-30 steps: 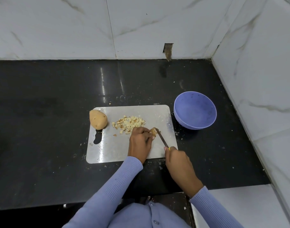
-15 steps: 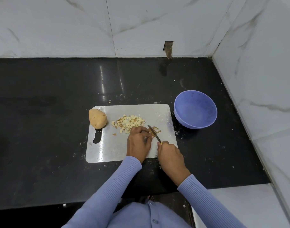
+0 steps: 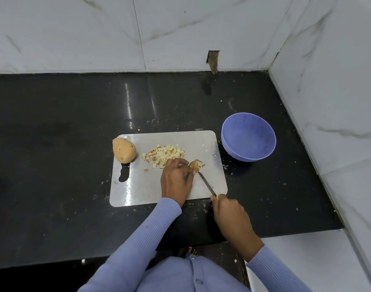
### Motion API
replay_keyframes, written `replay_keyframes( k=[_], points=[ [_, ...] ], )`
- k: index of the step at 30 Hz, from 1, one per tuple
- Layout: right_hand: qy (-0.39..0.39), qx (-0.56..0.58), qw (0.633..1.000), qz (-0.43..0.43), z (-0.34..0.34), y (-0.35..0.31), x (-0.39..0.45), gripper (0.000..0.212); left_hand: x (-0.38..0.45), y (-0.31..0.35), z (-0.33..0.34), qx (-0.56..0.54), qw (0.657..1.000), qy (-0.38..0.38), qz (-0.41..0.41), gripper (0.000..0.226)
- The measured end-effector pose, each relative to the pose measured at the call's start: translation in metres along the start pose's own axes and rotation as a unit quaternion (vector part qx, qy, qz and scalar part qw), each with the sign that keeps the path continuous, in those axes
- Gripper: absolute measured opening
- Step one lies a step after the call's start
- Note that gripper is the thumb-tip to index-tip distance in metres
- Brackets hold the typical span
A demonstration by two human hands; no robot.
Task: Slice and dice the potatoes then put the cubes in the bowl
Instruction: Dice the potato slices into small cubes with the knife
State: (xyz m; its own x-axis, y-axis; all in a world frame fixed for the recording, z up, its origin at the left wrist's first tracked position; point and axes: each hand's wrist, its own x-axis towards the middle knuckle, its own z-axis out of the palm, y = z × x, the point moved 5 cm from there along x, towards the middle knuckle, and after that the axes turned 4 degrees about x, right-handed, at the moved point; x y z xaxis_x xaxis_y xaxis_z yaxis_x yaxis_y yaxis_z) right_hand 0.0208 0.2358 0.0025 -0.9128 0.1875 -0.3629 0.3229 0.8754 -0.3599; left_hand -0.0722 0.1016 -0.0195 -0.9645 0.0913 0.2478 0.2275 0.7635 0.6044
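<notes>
On the steel cutting board (image 3: 138, 190) my left hand (image 3: 176, 179) pinches a small piece of potato (image 3: 195, 165) with its fingertips. My right hand (image 3: 228, 211) grips a knife (image 3: 206, 183) by its handle at the board's near right corner, and the blade tip reaches the piece. A pile of potato cubes (image 3: 163, 154) lies just beyond my left hand. One whole potato (image 3: 124, 149) rests on the board's far left corner. The purple bowl (image 3: 248, 136) stands to the right of the board with nothing in it.
The board lies on a black stone counter (image 3: 54, 154) with scattered crumbs around it. White marble walls close the back and the right side. The counter's front edge runs just below my forearms.
My right hand has drawn the knife back toward me and to the right, so the blade now lies lower along the board. My left hand stays on the potato piece.
</notes>
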Motion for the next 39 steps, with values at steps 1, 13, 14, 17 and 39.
replay_keyframes(
  k=[1, 13, 14, 17, 39],
  points=[
    [0.005, 0.013, 1.0, 0.0, -0.002, -0.001, 0.001, 0.04, -0.001, 0.0, -0.002, 0.01, 1.0, 0.004, 0.006, 0.007],
    [0.005, 0.027, 1.0, -0.013, -0.002, -0.033, 0.026, 0.042, -0.005, -0.002, -0.008, 0.011, 0.998, 0.025, -0.057, 0.008],
    [0.004, 0.02, 1.0, -0.011, -0.001, -0.033, 0.026, 0.041, -0.005, -0.003, -0.008, 0.01, 0.998, 0.023, -0.06, 0.008],
    [0.009, -0.011, 1.0, -0.01, 0.003, -0.035, 0.027, 0.038, -0.002, -0.004, -0.006, 0.007, 0.998, 0.014, -0.064, 0.009],
    [-0.024, 0.012, 1.0, -0.011, 0.002, 0.0, 0.005, 0.036, 0.0, -0.001, -0.012, 0.033, 0.997, 0.0, -0.075, 0.003]
  ],
)
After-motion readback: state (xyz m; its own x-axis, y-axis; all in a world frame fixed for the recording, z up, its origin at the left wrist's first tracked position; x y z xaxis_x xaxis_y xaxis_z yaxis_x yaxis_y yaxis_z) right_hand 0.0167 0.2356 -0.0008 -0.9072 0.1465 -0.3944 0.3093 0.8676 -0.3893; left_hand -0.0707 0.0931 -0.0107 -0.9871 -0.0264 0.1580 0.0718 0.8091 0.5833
